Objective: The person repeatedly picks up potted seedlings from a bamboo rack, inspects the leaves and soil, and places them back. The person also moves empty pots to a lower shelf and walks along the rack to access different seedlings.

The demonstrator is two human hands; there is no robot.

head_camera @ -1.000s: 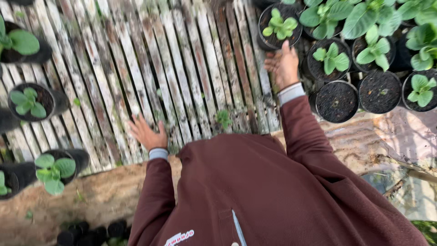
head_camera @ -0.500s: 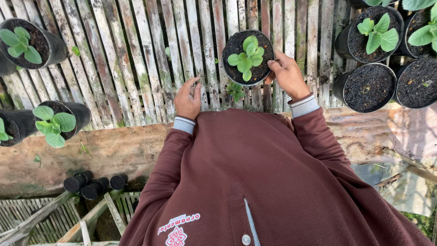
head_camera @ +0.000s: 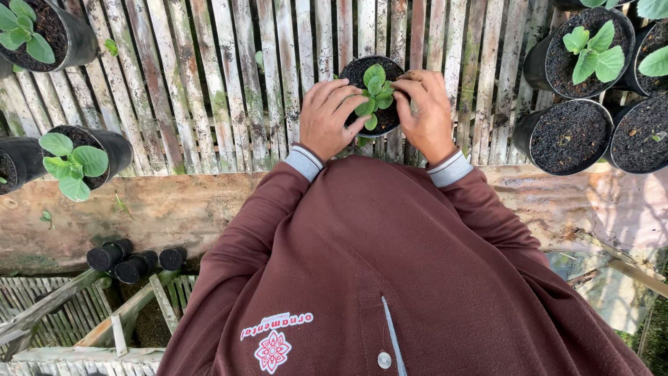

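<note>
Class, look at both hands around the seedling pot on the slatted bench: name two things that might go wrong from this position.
1. The left hand and right hand press close around the seedling; its thin leaves could bruise or snap.
2. The black pot sits on a slatted bench with gaps between uneven slats, so it may tip and spill soil if nudged.

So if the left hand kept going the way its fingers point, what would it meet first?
The left hand points up and to the right, fingertips already at the seedling in the black pot. It would press into those leaves first, then probably the right hand just beyond.
</note>
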